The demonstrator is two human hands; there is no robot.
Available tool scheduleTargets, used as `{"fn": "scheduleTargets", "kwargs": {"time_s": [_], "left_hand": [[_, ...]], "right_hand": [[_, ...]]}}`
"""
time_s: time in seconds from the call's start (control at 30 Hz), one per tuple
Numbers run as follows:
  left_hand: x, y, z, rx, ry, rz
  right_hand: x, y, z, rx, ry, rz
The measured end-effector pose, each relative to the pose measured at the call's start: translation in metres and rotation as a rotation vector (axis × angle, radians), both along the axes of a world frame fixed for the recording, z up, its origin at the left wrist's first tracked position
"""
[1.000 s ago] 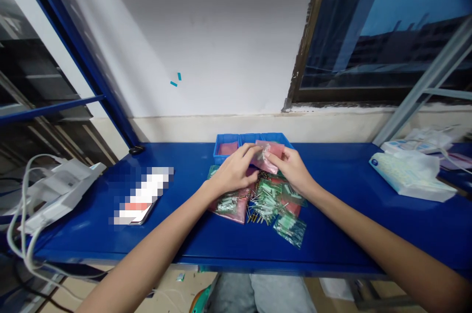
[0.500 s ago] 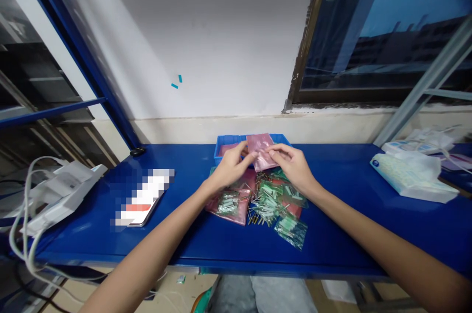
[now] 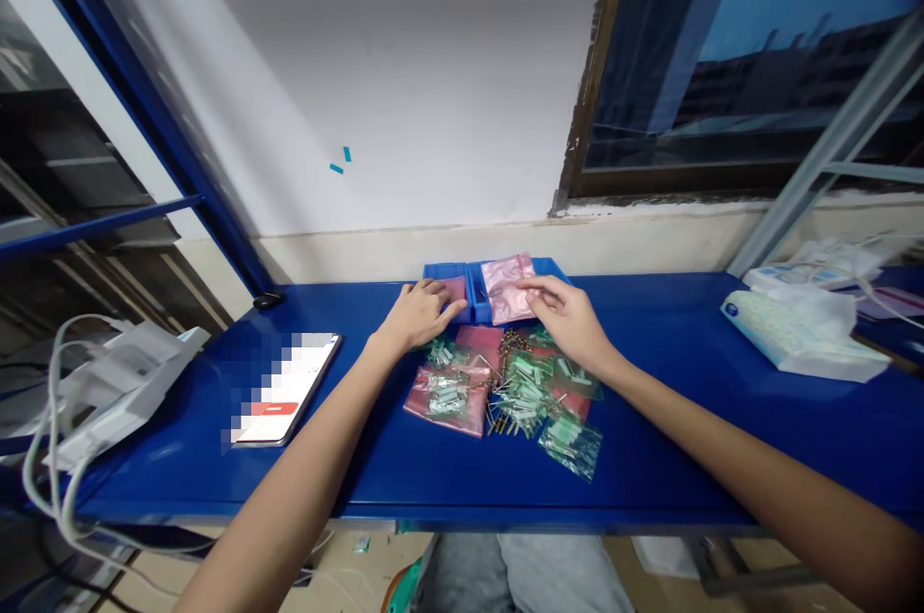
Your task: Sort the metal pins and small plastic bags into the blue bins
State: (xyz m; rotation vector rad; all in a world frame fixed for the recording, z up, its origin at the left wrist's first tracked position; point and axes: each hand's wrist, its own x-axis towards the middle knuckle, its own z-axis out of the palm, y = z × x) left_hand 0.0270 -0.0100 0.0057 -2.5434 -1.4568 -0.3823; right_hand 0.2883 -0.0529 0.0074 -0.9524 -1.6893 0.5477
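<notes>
A pink plastic bag (image 3: 507, 286) is pinched by its right edge between the thumb and fingers of my right hand (image 3: 570, 317). The bag hangs over the right one of two small blue bins. My left hand (image 3: 421, 313) holds nothing, its fingers apart at the front of the left blue bin (image 3: 446, 270), where pink material shows inside. Below my hands lies a pile of green-tinted clear bags (image 3: 530, 392) with pale pieces, loose thin metal pins (image 3: 509, 421) and a flat pink bag (image 3: 468, 422). A small clear bag (image 3: 570, 446) lies at the pile's right front.
A phone (image 3: 293, 392) lies on the blue table (image 3: 650, 459) to the left. Beyond it are a white power strip (image 3: 130, 382) and cables. A tissue pack (image 3: 801, 334) sits at the right. Behind the bins rises a white wall (image 3: 433, 93).
My left hand has let go of the pink bag and moved left to the left bin. My right hand still holds the bag, which now lies more spread out over the right bin.
</notes>
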Motion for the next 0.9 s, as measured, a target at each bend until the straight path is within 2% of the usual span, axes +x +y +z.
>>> {"fn": "scheduleTargets", "kwargs": {"time_s": [0.13, 0.3, 0.4, 0.47, 0.53, 0.63, 0.77, 0.9], "left_hand": [[0.000, 0.005, -0.003, -0.055, 0.000, 0.004], [0.000, 0.007, 0.003, -0.086, -0.031, 0.023], [0.000, 0.011, 0.008, -0.119, -0.006, 0.026], [0.001, 0.016, 0.010, -0.137, -0.001, 0.023], [0.002, 0.022, 0.009, -0.138, -0.023, 0.018], [0.003, 0.029, 0.006, -0.118, -0.049, -0.008], [-0.006, 0.033, 0.003, -0.021, -0.155, -0.087], [-0.019, 0.034, 0.003, 0.027, -0.380, -0.088]], "right_hand": [[0.003, 0.013, 0.002, 0.039, -0.046, -0.047], [0.000, 0.040, 0.006, -0.053, 0.017, -0.029], [-0.006, 0.058, 0.009, -0.089, 0.030, -0.029], [-0.011, 0.071, 0.013, -0.056, 0.039, -0.040], [-0.016, 0.084, 0.017, -0.019, 0.034, -0.057], [-0.026, 0.103, 0.024, -0.062, 0.030, -0.127], [-0.043, 0.124, 0.034, -0.133, 0.004, -0.168], [-0.061, 0.138, 0.044, -0.187, -0.102, -0.055]]}}
